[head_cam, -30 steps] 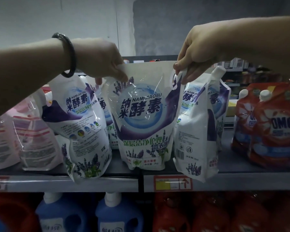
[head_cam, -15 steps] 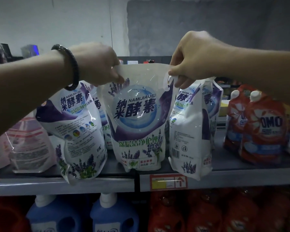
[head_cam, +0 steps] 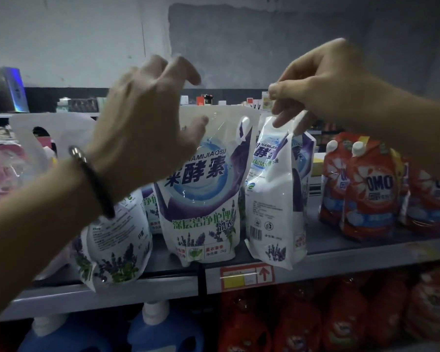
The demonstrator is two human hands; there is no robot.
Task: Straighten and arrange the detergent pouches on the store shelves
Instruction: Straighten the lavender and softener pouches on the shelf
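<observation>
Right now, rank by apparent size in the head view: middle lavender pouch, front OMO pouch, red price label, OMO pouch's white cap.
1. middle lavender pouch
2. front OMO pouch; clearly smaller here, though it may sit farther away
3. red price label
4. white cap

Only one view here: a wide-angle cam worn on the person's head. It faces the shelf (head_cam: 366, 259) nearly straight on, about level with the tops of the white pouches (head_cam: 203, 199), so it looks a bit down onto the shelf board and catches the blue bottles (head_cam: 163, 336) on the row below. It's really close in. The left hand (head_cam: 142, 128) and right hand (head_cam: 320, 82) sit big in the middle, forearms entering from the side edges. The shelf front runs tilted, higher on the right.
</observation>
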